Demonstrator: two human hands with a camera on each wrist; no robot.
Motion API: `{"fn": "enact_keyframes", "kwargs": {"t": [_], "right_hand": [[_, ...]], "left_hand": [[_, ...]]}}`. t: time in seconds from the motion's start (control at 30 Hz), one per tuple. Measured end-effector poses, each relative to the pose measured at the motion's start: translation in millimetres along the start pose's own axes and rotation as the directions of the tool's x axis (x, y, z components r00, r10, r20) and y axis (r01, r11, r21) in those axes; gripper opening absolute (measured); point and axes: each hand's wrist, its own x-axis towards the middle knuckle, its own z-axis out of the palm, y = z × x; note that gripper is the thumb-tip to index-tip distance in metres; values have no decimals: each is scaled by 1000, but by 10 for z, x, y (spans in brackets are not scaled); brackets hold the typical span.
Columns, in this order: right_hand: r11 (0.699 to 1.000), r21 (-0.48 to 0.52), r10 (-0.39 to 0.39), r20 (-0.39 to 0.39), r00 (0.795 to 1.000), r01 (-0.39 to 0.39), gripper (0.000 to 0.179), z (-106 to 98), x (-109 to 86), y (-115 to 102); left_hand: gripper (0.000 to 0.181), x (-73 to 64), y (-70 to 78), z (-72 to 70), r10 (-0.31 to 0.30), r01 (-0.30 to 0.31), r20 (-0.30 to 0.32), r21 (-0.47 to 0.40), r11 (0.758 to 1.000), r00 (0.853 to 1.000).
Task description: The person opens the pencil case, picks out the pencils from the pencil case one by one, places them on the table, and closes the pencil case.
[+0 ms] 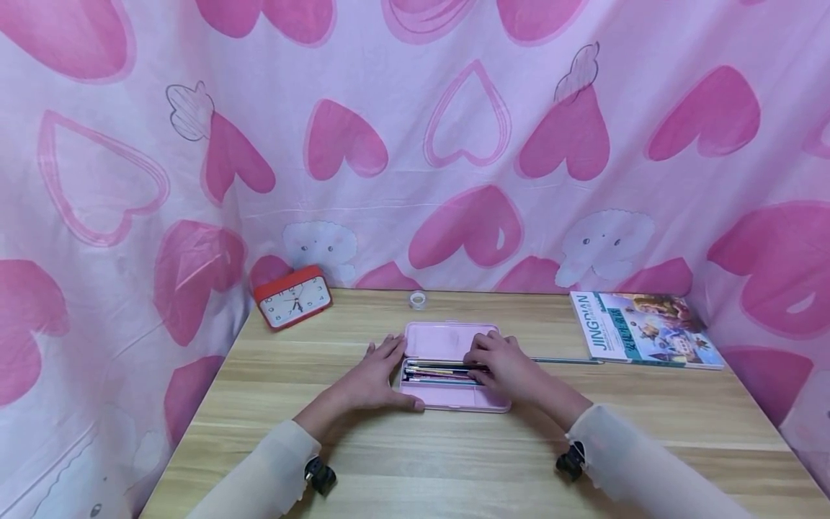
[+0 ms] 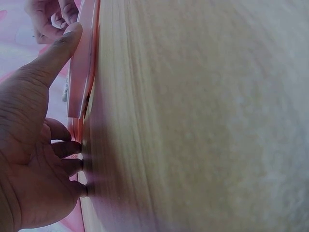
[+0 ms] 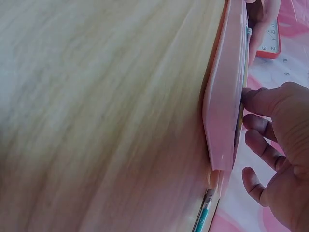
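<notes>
An open pink pencil case (image 1: pixel 436 397) lies on the table, its lid (image 1: pixel 433 340) folded back away from me. Several pencils (image 1: pixel 431 373) lie lengthwise in it. At the case's left end, my left hand (image 1: pixel 369 380) is spread, the thumb on the front edge and the other fingers by the left side. In the left wrist view that thumb (image 2: pixel 72 34) rests on the case rim. My right hand (image 1: pixel 502 366) reaches over the right end with bent fingers, and its thumb and forefinger pinch a pencil (image 3: pixel 240 116) at the case's rim; the exact grip is partly hidden.
A dark greenish pencil (image 1: pixel 564 360) lies on the table right of the case, reaching toward a magazine (image 1: pixel 648 328). A red alarm clock (image 1: pixel 295 299) stands at the back left. A small tape roll (image 1: pixel 418 300) sits behind the case, before a pink heart-print curtain (image 1: pixel 389 202).
</notes>
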Motion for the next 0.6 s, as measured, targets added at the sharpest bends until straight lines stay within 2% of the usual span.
{"fn": "enact_keyframes", "kwargs": {"t": [0.43, 0.6], "right_hand": [[1000, -28, -6, -24, 1000, 5, 20, 75, 27, -42], [1000, -15, 5, -17, 1000, -5, 18, 86, 39, -40]], "left_hand": [[139, 1, 2, 6, -6, 6, 5, -3, 1000, 1000], [139, 7, 14, -6, 18, -18, -2, 2, 1000, 1000]]}}
